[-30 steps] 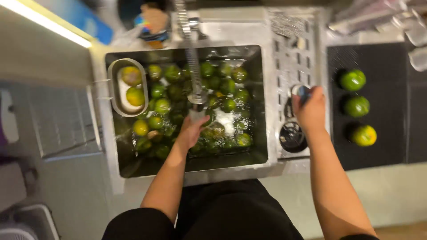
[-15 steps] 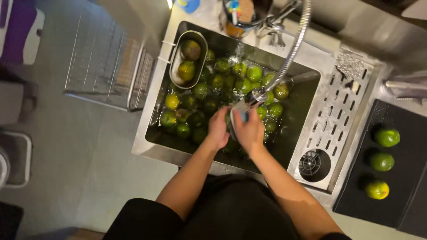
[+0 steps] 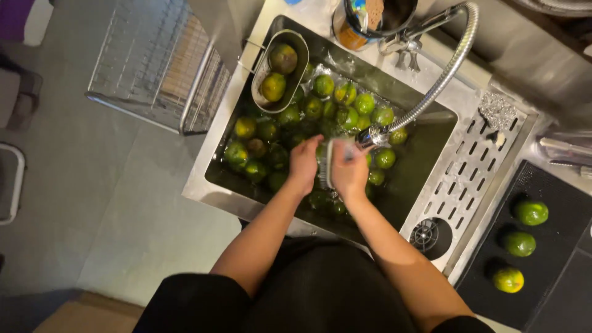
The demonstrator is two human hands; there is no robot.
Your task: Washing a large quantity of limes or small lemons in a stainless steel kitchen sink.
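Both of my hands are over a steel sink (image 3: 209, 185) full of water and several green citrus fruits (image 3: 345, 94). My left hand (image 3: 303, 163) is closed around a fruit that is mostly hidden by my fingers. My right hand (image 3: 349, 172) grips a scrubbing brush (image 3: 328, 161) pressed between the two hands, just below the flexible spray tap head (image 3: 370, 137). A small oval metal basket (image 3: 295, 40) hangs at the sink's far left corner with two fruits in it.
A slotted steel drain panel (image 3: 468, 166) with a round strainer (image 3: 427, 234) lies right of the basin. Three green fruits (image 3: 521, 243) rest on a black mat at the right. A wire rack (image 3: 154, 68) stands left of the sink. A cup of utensils (image 3: 361, 21) sits behind the tap.
My right hand left the drain panel at the right and came to the basin, now holding the brush against the fruit in my left hand. The camera view tilted and shifted left.
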